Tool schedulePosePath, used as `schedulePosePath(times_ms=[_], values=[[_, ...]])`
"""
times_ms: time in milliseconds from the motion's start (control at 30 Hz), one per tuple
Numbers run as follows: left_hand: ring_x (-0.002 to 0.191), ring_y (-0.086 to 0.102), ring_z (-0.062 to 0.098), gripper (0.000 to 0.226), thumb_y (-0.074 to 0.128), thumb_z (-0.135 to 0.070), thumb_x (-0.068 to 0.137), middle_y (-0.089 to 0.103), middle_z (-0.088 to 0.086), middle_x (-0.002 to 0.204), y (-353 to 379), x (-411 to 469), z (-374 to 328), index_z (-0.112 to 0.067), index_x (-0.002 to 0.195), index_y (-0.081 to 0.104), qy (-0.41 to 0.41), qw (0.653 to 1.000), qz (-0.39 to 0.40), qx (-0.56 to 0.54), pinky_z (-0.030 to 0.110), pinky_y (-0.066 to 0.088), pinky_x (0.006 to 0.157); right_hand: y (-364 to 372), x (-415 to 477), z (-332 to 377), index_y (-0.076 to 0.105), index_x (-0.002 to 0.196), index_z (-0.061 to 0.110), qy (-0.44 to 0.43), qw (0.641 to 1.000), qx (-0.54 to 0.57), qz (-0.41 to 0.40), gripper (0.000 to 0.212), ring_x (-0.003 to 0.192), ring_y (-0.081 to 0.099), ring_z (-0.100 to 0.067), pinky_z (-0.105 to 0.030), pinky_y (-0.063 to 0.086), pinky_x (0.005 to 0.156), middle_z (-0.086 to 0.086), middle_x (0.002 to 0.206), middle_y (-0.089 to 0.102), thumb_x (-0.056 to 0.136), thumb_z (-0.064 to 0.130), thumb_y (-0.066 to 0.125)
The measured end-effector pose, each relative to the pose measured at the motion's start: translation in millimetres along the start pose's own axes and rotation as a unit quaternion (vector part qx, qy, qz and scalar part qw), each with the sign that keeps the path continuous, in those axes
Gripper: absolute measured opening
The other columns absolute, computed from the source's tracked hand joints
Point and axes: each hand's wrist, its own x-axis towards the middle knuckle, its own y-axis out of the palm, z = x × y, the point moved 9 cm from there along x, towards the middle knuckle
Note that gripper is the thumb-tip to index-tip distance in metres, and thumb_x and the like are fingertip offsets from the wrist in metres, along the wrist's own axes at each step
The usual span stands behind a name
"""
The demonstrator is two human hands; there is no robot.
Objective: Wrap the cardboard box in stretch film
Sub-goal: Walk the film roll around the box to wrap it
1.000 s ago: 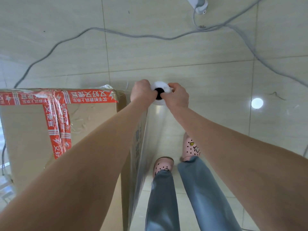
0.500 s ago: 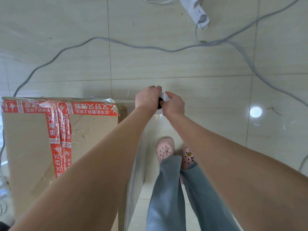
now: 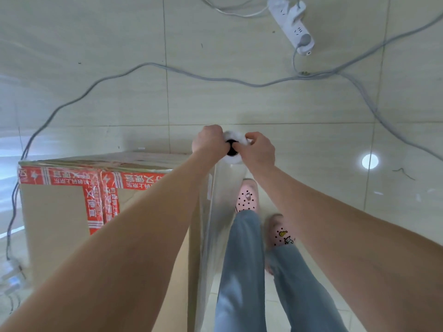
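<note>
Holding one roll (image 3: 232, 161) upright beside one box (image 3: 57, 226), both arms outstretched.
Roll's top end is gripped by the left hand (image 3: 209, 143) and right hand (image 3: 260, 152), fingers curled at its dark core, just off the box's right corner; one film sheet (image 3: 215, 212) is stretched down that side. Also counted: two pink shoes (image 3: 247, 197), one power strip (image 3: 291, 22).

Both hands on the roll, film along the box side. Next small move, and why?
Probably swing the roll left round the far corner of the box: left hand and right hand grip its top about level with that corner, and the film spans this side.
</note>
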Motion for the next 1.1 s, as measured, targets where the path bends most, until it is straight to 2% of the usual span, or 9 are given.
schedulePosePath(times_ms=[100,200,267,367,500,700,833,1000,1100], values=[[0.085,0.069,0.027,0.018,0.055,-0.025,0.082,0.069,0.008,0.091,-5.7,6.7,12.4,-0.01,0.092,0.06,-0.047,0.997,0.006,-0.061,0.033,0.055,0.072,4.7,3.2,7.1,0.047,0.129,0.02,0.015,1.0,-0.012,0.011,0.053,0.086,0.05,-0.016,-0.025,0.037,0.071,0.005,0.101,0.051,0.082,0.034,0.066],[0.076,0.07,0.024,0.031,0.055,-0.036,0.082,0.071,0.006,0.082,-4.7,11.2,17.1,-0.008,0.091,0.065,-0.069,0.991,0.02,-0.115,0.033,0.058,0.073,4.8,11.9,20.1,0.047,0.13,0.019,0.017,1.0,-0.013,0.0,0.05,0.084,0.052,-0.017,-0.026,0.04,0.071,0.0,0.11,0.058,0.083,0.026,0.064],[0.073,0.067,0.024,0.035,0.056,-0.04,0.084,0.069,0.003,0.082,-5.6,16.2,17.7,-0.006,0.09,0.064,-0.068,0.991,0.024,-0.111,0.03,0.055,0.065,3.7,17.3,30.0,0.049,0.13,0.018,0.011,1.0,-0.024,-0.013,0.047,0.09,0.053,-0.018,-0.026,0.042,0.076,-0.001,0.117,0.059,0.084,0.022,0.06],[0.078,0.057,0.026,0.018,0.058,-0.027,0.087,0.057,0.005,0.084,-19.0,23.4,8.3,-0.01,0.089,0.057,-0.021,0.997,0.004,-0.068,0.028,0.038,0.056,7.7,20.3,40.0,0.053,0.127,0.018,0.008,0.999,-0.04,-0.012,0.044,0.101,0.057,-0.021,-0.031,0.047,0.085,-0.001,0.117,0.059,0.084,0.019,0.059],[0.091,0.062,0.026,0.03,0.052,-0.01,0.084,0.065,0.005,0.102,-34.4,34.3,-6.0,-0.019,0.11,0.063,0.048,0.998,-0.011,-0.03,0.029,0.042,0.063,15.0,20.5,48.3,0.058,0.117,0.012,0.0,0.997,-0.073,-0.012,0.035,0.1,0.06,-0.026,-0.035,0.048,0.084,-0.006,0.111,0.064,0.082,0.014,0.057],[0.082,0.056,0.023,0.024,0.057,-0.017,0.084,0.063,0.003,0.097,-44.4,43.1,-2.2,-0.017,0.106,0.064,0.041,0.999,-0.005,-0.024,0.029,0.042,0.064,15.1,24.2,65.3,0.059,0.118,0.012,-0.025,0.99,-0.137,-0.02,0.035,0.102,0.058,-0.028,-0.036,0.047,0.085,-0.006,0.113,0.064,0.083,0.014,0.055],[0.081,0.055,0.023,0.021,0.059,-0.021,0.083,0.055,0.001,0.087,-62.1,46.1,11.0,-0.016,0.103,0.061,0.028,0.999,-0.016,-0.042,0.028,0.04,0.061,26.3,30.4,89.3,0.064,0.111,0.019,-0.058,0.984,-0.169,-0.018,0.032,0.098,0.06,-0.025,-0.032,0.046,0.08,-0.001,0.106,0.067,0.081,0.013,0.054],[0.08,0.054,0.025,0.021,0.057,-0.021,0.082,0.061,0.005,0.094,-83.1,48.8,46.0,-0.016,0.103,0.058,-0.019,0.997,-0.049,-0.055,0.028,0.038,0.062,57.4,35.3,112.9,0.064,0.087,0.018,-0.088,0.982,-0.169,-0.002,0.018,0.079,0.057,-0.026,-0.03,0.04,0.062,0.002,0.077,0.061,0.075,0.011,0.052],[0.09,0.06,0.027,0.025,0.06,-0.027,0.082,0.064,0.006,0.101,-90.1,48.5,68.0,-0.02,0.106,0.06,-0.045,0.996,-0.056,-0.057,0.028,0.04,0.066,73.3,32.1,110.6,0.062,0.113,0.026,-0.067,0.988,-0.139,0.0,0.033,0.099,0.059,-0.024,-0.023,0.037,0.073,0.001,0.106,0.065,0.082,0.016,0.056]])
